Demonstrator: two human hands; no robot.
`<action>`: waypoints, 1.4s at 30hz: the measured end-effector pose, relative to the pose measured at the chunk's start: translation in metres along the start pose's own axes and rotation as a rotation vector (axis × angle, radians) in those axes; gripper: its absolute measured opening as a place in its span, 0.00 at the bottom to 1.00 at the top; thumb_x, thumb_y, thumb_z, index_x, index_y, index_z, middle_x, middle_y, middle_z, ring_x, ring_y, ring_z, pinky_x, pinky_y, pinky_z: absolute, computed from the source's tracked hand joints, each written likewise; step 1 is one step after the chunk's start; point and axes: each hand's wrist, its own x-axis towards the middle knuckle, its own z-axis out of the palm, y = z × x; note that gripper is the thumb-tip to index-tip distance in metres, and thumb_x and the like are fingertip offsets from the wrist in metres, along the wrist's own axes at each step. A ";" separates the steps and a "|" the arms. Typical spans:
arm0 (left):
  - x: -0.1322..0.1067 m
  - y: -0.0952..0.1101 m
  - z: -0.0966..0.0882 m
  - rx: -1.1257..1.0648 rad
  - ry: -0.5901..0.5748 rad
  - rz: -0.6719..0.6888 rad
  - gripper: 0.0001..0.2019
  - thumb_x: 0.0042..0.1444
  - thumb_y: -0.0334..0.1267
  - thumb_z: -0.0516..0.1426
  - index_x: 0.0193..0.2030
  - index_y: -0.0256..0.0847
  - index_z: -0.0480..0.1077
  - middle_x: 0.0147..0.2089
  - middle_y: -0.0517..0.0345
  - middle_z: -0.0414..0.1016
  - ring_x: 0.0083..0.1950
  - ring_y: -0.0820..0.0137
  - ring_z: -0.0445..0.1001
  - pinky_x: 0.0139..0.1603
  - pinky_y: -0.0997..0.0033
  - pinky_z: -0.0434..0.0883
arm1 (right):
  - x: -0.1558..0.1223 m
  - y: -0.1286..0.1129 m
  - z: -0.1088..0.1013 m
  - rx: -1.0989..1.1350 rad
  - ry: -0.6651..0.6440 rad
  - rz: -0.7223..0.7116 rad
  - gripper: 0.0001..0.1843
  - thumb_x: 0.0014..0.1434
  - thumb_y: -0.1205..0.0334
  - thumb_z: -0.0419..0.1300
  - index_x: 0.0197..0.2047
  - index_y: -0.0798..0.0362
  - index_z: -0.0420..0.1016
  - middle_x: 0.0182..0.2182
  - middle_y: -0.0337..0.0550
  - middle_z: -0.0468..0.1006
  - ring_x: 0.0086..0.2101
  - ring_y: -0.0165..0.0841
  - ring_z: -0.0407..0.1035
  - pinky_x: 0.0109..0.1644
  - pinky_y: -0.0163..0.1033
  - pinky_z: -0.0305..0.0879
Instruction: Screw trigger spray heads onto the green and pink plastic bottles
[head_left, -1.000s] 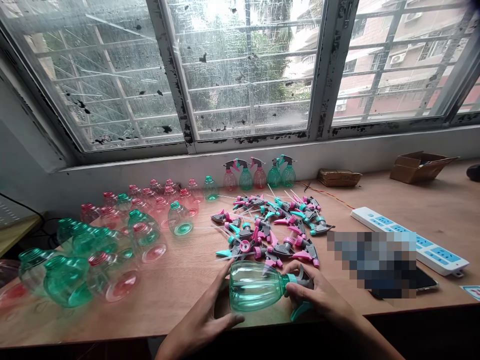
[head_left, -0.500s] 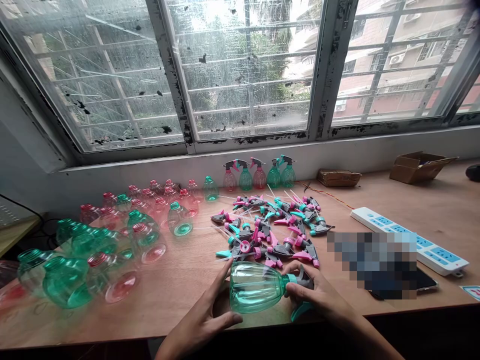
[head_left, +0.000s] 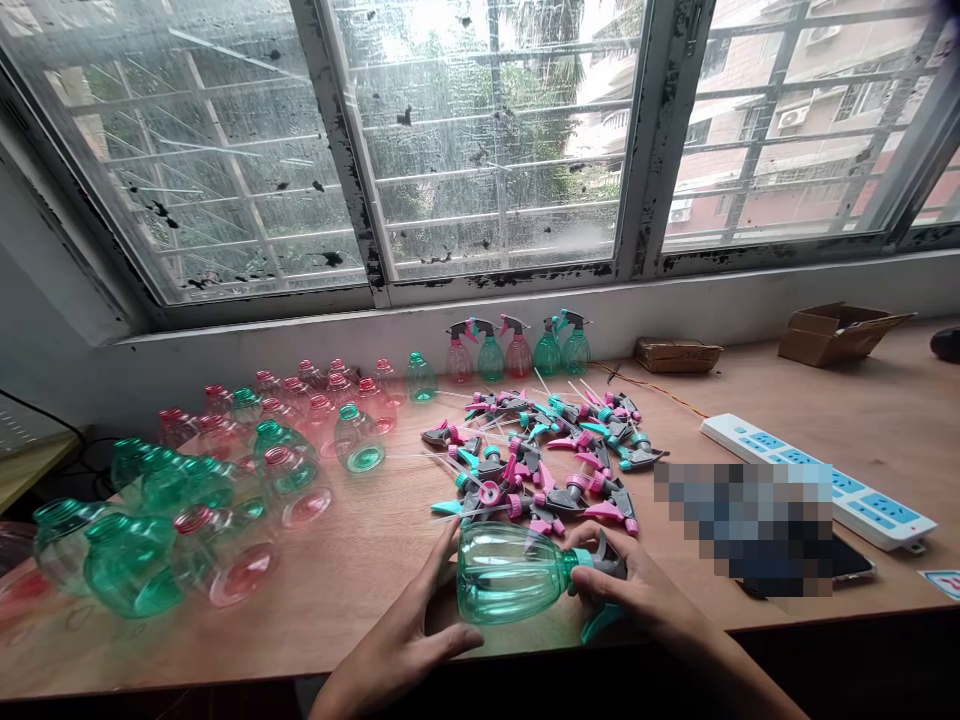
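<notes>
Loose spray heads (head_left: 529, 453) and bottles (head_left: 289, 470) (so many) suggest a workshop.

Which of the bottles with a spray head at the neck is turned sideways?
The green bottle whose spray head the right hand grips: its neck points right. The five sprayer-topped bottles along the wall stand upright.

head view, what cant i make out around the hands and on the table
All in the head view:
Left hand: some fingers, hidden behind the hand itself.
Sprayer: partly covered by the right hand.
Phone-like slab: mostly masked by pixelation.
Open box: contents mostly hidden by its walls.
Dark object: cut off by the right edge.
</notes>
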 end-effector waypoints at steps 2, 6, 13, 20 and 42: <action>0.000 0.001 -0.001 0.029 -0.005 -0.020 0.46 0.60 0.37 0.63 0.77 0.53 0.40 0.80 0.58 0.43 0.79 0.51 0.42 0.78 0.48 0.43 | 0.000 0.000 0.000 0.003 -0.004 0.001 0.20 0.57 0.48 0.70 0.44 0.52 0.73 0.27 0.38 0.81 0.27 0.33 0.69 0.33 0.37 0.63; 0.000 0.002 -0.003 0.060 0.004 -0.025 0.43 0.60 0.36 0.63 0.76 0.54 0.44 0.79 0.60 0.48 0.78 0.53 0.46 0.78 0.50 0.43 | -0.001 0.000 0.000 0.004 0.000 -0.002 0.20 0.58 0.49 0.70 0.45 0.53 0.73 0.28 0.38 0.81 0.27 0.32 0.68 0.33 0.37 0.63; 0.001 0.005 -0.002 0.072 0.021 -0.052 0.44 0.59 0.36 0.63 0.76 0.54 0.44 0.79 0.61 0.47 0.78 0.52 0.45 0.78 0.51 0.44 | -0.001 0.000 0.001 0.006 0.017 -0.005 0.21 0.56 0.47 0.70 0.44 0.52 0.73 0.27 0.38 0.80 0.27 0.33 0.70 0.32 0.37 0.64; 0.001 0.006 -0.002 0.058 0.025 -0.037 0.43 0.59 0.34 0.63 0.76 0.56 0.46 0.79 0.63 0.48 0.79 0.55 0.44 0.78 0.53 0.44 | 0.000 0.004 0.001 0.021 0.018 -0.013 0.21 0.56 0.48 0.70 0.44 0.53 0.73 0.27 0.37 0.78 0.27 0.33 0.70 0.32 0.37 0.64; 0.003 -0.004 0.002 0.018 0.017 -0.008 0.50 0.55 0.28 0.63 0.77 0.53 0.38 0.80 0.58 0.41 0.79 0.53 0.44 0.77 0.51 0.49 | 0.002 0.003 0.001 0.040 0.003 -0.012 0.20 0.56 0.49 0.71 0.43 0.54 0.72 0.27 0.37 0.79 0.26 0.30 0.67 0.31 0.35 0.62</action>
